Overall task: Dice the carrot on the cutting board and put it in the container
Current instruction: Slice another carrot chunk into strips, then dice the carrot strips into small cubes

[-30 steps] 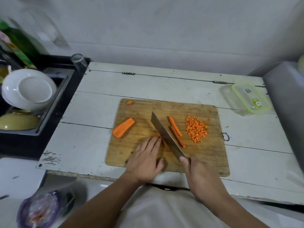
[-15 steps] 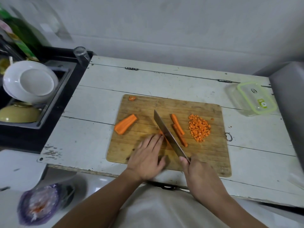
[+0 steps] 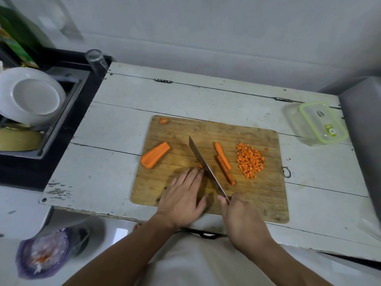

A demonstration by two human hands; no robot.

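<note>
With the right hand gripping the knife and the flat left hand pressing a carrot piece on the cutting board, slice lengthwise slowly, fingertips clear of the blade

Both forearms reach in from the bottom edge, bare, angled toward each other. The left hand lies palm down with its fingers straight and close together, the thumb spread out to the right; the fingertips press on a piece of carrot that is almost wholly hidden under them. The right hand is closed in a fist round the handle of the knife, knuckles up, its thumb lying along the left side; the handle itself cannot be seen, so the exact grip is unclear. The two hands are just beside each other, apart.
</note>
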